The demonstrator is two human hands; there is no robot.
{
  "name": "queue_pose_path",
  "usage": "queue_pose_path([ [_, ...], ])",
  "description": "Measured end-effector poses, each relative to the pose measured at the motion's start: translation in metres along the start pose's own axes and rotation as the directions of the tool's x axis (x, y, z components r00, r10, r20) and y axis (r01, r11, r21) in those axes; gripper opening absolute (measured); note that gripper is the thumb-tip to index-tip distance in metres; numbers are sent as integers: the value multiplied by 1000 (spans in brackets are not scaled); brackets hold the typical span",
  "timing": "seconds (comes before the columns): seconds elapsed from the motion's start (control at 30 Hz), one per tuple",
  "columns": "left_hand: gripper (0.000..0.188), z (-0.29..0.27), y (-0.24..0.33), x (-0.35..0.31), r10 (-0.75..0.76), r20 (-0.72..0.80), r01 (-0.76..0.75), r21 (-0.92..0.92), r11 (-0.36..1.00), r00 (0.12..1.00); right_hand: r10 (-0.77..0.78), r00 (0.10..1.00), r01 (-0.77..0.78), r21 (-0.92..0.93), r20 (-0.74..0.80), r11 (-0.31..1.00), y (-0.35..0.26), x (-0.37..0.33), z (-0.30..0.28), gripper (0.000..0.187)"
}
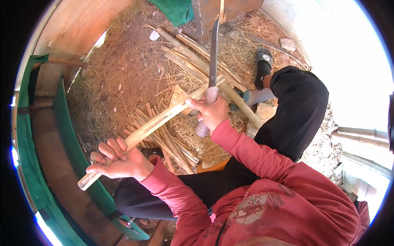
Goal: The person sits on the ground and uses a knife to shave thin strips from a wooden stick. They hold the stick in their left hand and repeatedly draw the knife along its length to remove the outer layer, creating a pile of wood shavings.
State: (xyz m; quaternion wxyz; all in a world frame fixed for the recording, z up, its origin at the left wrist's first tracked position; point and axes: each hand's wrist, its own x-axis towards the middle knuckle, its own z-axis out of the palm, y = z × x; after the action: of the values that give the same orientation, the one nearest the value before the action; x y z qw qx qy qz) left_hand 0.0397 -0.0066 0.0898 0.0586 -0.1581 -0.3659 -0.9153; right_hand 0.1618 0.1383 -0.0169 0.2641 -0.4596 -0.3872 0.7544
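My left hand [123, 160] is closed round the lower left part of a long split bamboo strip [158, 122], whose end sticks out past the fist. The strip slants up to the right across my lap, its pale hollow side partly showing. In my right hand [211, 112] is a machete [213, 57], gripped by its pale wrapped handle. Its dark, straight blade points away from me and crosses the strip near the strip's far end. My right thumb reaches out to the strip's edge.
Bamboo poles and split lengths [193, 61] lie on the straw-strewn ground ahead. A pile of thin strips [168, 141] lies nearer, beyond my left forearm. At left stands a green-edged wooden frame [61, 164]; a brown board [203, 16] is at the top. My sandalled foot [262, 67] rests right of the poles.
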Motion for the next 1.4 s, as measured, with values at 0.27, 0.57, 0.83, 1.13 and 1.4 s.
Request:
queue_pose_path([
  [0.27,56,-18,-45,17,161,-204,-98,291,952,966,-13,989,44,-203,148,978,31,12,-24,21],
  [0.57,51,-87,-163,-1,69,-398,171,535,827,915,64,899,380,-846,433,373,106,10,-77,38],
  [0.83,56,-57,-150,18,120,-155,9,647,762,981,-10,936,300,-781,353,549,91,13,-61,34],
  [1.13,53,-54,-141,29,107,-199,28,576,817,974,-35,945,305,-831,327,465,112,-7,-56,27],
  [1.4,56,-60,-167,-5,52,-352,155,532,833,934,-67,935,348,-857,349,380,107,3,-69,26],
])
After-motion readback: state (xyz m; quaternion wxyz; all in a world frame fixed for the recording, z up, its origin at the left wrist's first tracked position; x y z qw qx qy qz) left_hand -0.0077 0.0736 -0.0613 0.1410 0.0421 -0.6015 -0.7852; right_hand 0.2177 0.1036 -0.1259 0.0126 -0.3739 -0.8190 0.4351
